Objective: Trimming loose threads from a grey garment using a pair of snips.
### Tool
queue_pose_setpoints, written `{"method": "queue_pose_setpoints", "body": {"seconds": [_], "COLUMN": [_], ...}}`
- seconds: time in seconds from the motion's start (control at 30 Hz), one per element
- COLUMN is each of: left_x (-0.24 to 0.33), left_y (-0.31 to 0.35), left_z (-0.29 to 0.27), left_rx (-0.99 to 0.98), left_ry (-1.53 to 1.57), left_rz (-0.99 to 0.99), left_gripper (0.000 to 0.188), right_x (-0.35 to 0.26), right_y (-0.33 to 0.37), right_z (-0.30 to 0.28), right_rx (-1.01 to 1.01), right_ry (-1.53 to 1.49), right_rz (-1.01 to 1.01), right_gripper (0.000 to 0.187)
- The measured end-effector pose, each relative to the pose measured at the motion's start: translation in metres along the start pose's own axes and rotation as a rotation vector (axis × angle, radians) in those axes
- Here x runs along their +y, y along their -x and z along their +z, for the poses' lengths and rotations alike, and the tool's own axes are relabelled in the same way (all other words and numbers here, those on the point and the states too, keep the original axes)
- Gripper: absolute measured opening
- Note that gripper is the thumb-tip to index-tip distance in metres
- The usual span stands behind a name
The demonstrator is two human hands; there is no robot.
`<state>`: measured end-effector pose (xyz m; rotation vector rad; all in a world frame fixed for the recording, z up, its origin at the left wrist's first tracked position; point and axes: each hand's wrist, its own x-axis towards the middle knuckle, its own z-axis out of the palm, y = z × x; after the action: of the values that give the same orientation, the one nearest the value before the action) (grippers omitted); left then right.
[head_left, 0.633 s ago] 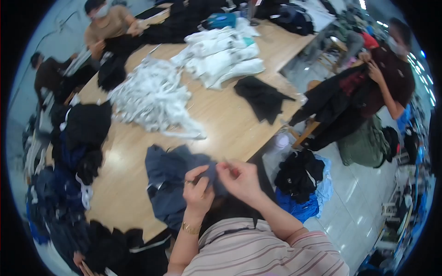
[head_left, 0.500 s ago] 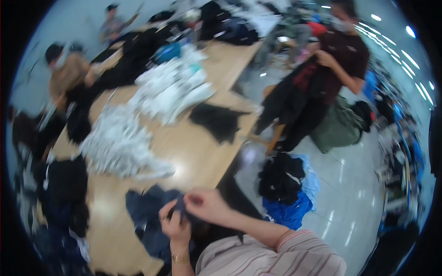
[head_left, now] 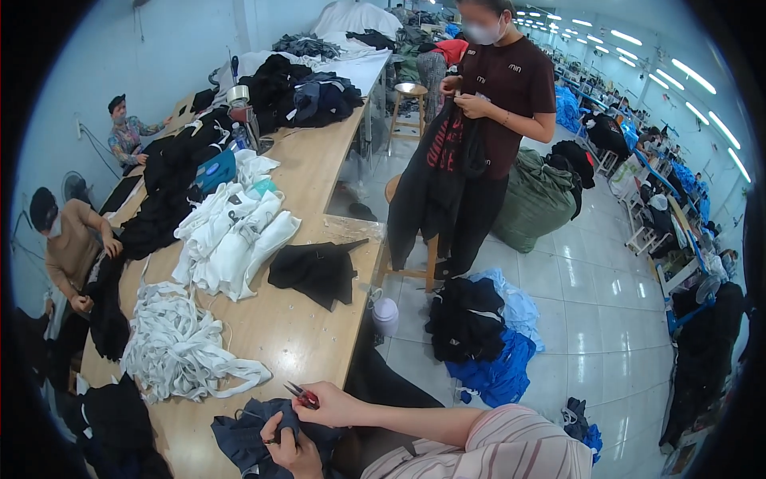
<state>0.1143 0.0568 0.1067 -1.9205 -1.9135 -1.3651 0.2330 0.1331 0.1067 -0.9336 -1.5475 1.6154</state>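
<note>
Now the left hand (head_left: 289, 447) grips a dark garment (head_left: 247, 435) on the table (head_left: 295, 335); the right hand (head_left: 335, 403), just above it, clasps red snips (head_left: 302, 393).

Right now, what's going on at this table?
The person wearing the camera is working on a dark garment at the near end of the wooden table. The left hand grips the fabric, and the right hand holds red-handled snips just above it. Farther up the table lie a heap of white strips, white garments and a black piece. A standing person across the aisle holds up dark clothing.
</note>
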Motion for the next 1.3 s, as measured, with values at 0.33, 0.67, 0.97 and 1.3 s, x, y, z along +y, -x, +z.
{"method": "queue_pose_setpoints", "body": {"seconds": [0.33,0.67,0.97,1.3], "left_x": [-0.002,0.001,0.001,0.008], "left_y": [-0.001,-0.003,-0.001,0.000], "left_z": [0.004,0.006,0.006,0.003], "left_rx": [-0.009,-0.032,-0.046,-0.035], "left_ry": [0.034,0.038,0.043,0.090], "left_rz": [-0.049,-0.067,-0.081,-0.164], "left_gripper": [0.005,0.006,0.007,0.009], "right_x": [0.020,0.033,0.023,0.036], "right_y": [-0.008,-0.008,-0.003,0.001], "right_z": [-0.002,-0.004,-0.004,-0.002], "right_rx": [-0.270,-0.316,-0.279,-0.280], "right_ry": [-0.819,-0.941,-0.955,-1.012], "right_rz": [0.483,0.525,0.549,0.602], "right_gripper": [0.008,0.014,0.014,0.011]}}
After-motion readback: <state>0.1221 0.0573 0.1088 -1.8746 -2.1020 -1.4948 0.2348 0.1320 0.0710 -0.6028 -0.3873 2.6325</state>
